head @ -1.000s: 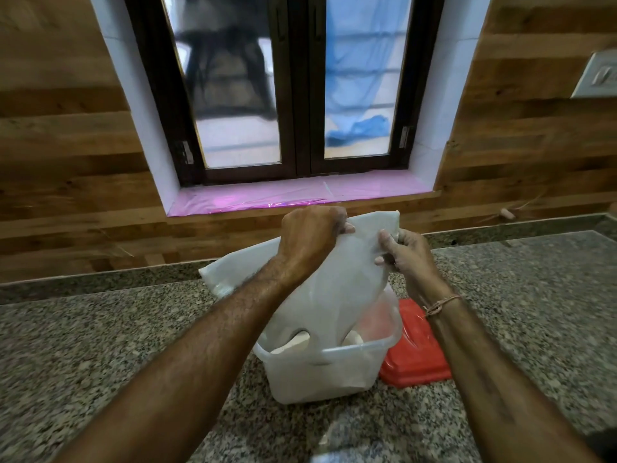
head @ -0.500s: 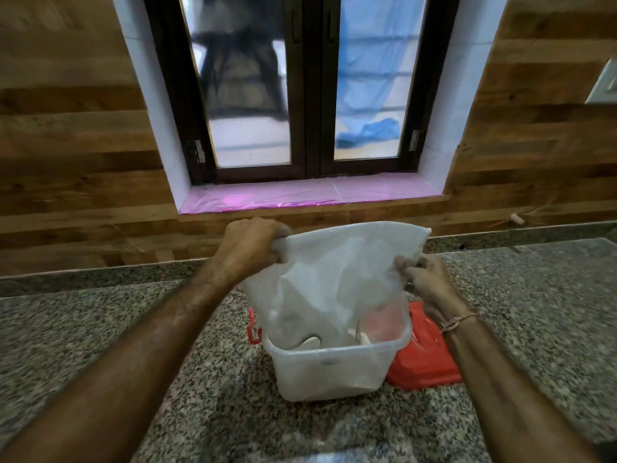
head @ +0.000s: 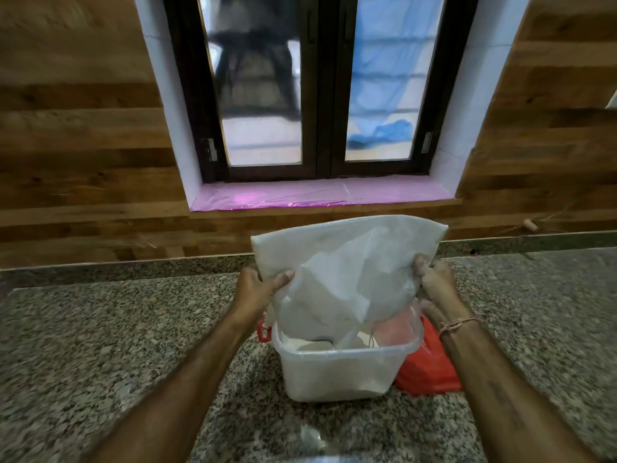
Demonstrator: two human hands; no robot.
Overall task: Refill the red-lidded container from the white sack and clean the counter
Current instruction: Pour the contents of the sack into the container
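Observation:
A translucent plastic container stands open on the granite counter, with white powder inside it. Its red lid lies tilted behind its right side, and a red latch shows at its left. The white sack hangs upside down over the container, its mouth down inside the rim. My left hand grips the sack's left edge. My right hand grips its right edge.
A wood-panelled wall rises behind the counter, with a dark-framed window above a pink sill. A small white patch lies on the counter near me. A light switch plate shows at the far right.
Both hands have slid down from the sack's top to its sides, and the sack has spread out flat and upright over the container. The camera has moved closer.

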